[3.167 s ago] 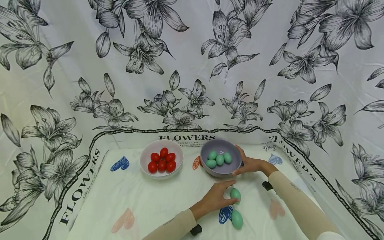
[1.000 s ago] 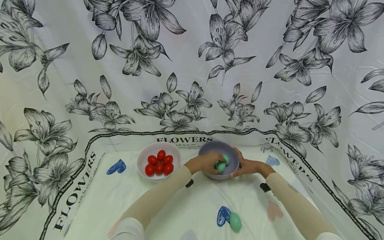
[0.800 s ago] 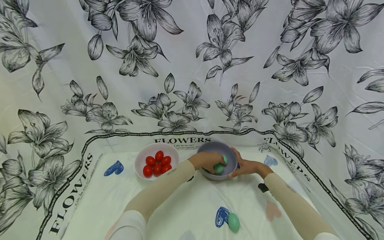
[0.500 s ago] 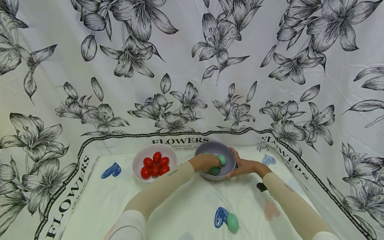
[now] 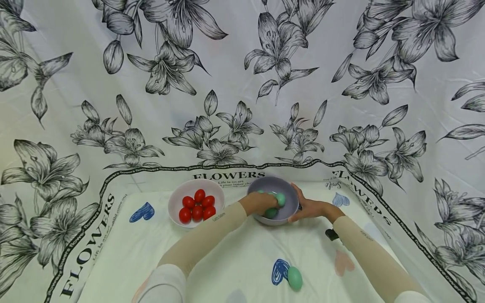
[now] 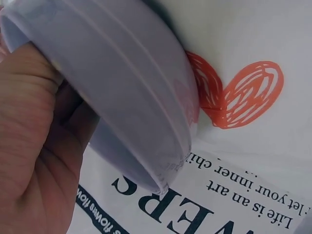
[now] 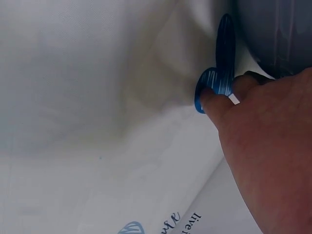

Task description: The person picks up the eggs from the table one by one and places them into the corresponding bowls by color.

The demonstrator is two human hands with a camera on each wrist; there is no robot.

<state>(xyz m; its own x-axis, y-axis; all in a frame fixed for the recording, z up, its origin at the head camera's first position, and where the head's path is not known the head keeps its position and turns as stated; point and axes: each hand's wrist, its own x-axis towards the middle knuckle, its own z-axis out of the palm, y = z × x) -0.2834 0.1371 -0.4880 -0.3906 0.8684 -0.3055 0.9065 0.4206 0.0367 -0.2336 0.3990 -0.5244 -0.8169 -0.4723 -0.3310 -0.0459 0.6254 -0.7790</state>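
In the head view, a purple-grey bowl (image 5: 291, 198) stands right of centre with several green eggs (image 5: 280, 199) inside. My left hand (image 5: 259, 203) reaches over its left rim, knuckles bent down among the eggs. Those fingertips are hidden, and I cannot tell whether they grip an egg. The left wrist view shows the left hand (image 6: 36, 122) dipping past the bowl's rim (image 6: 97, 68). My right hand (image 5: 308, 208) holds the bowl's right side, thumb in front and fingers behind. One more green egg (image 5: 294, 278) lies on the cloth nearer to me.
Left of the purple bowl stands a pale pink bowl (image 5: 176, 206) with several red egg-shaped pieces (image 5: 197, 213), partly overlapped by my left sleeve (image 5: 204, 240). A white cloth (image 5: 235, 269) printed with hearts covers the table. Flower-printed fabric (image 5: 212, 54) hangs behind.
My left hand has taken the farther of two green eggs from the cloth into the purple bowl, and in the last half second barely moves. My right hand stays at the bowl.
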